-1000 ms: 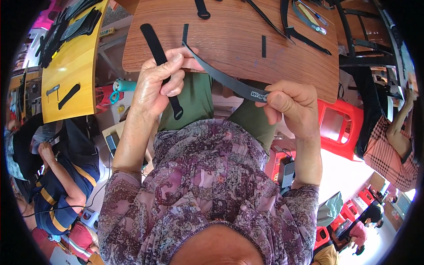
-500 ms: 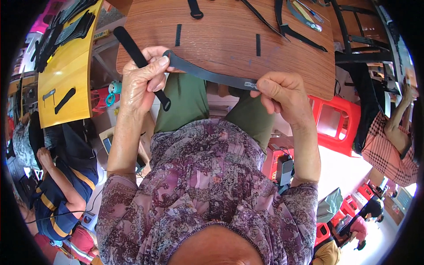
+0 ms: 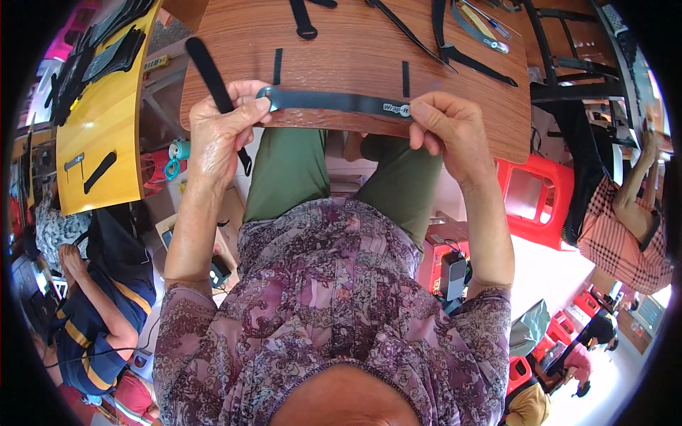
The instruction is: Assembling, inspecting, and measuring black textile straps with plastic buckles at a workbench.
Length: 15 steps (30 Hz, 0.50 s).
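Observation:
A black strap with a pale printed label near its right end is stretched nearly straight above the front edge of the brown table. My left hand is closed, pinching its rounded left end between thumb and fingers. A second strap, a fuzzy black hook-and-loop one, also sits in the left hand's grip; its rounded end sticks out past the fingers and its looped end hangs below. With thumb and fingertips, my right hand pinches the labelled end.
Two short dark strips lie on the brown table, with several black straps and a pen farther back. A yellow table bearing straps stands left. Right is a red stool. Other people sit nearby.
The strap between my hands has risen toward the table, pulled straighter, its labelled face now more plainly visible. My right hand has moved up slightly. Both hands keep their grip.

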### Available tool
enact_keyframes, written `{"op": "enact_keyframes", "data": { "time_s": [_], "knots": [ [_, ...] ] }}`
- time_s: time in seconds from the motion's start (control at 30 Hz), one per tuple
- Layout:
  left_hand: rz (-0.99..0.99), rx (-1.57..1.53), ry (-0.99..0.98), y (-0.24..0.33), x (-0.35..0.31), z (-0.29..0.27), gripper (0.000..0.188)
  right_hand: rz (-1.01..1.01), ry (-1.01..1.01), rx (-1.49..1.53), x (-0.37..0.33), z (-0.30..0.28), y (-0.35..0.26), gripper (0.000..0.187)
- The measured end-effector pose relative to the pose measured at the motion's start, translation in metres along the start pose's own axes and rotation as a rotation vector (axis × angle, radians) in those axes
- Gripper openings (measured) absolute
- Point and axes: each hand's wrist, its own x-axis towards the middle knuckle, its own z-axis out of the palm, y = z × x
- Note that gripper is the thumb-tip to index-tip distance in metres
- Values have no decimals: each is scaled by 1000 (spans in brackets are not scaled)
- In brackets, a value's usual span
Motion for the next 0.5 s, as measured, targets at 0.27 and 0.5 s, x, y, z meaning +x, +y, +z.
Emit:
{"op": "enact_keyframes", "data": {
  "time_s": [0.27, 0.5],
  "knots": [
    [-17, 57, -63, 10, 21, -3, 15, -26, 67, 51, 27, 0, -8, 12],
    [-10, 124, -78, 9, 27, -9, 12, -21, 13, -14, 33, 6, -7, 14]
  ]
}}
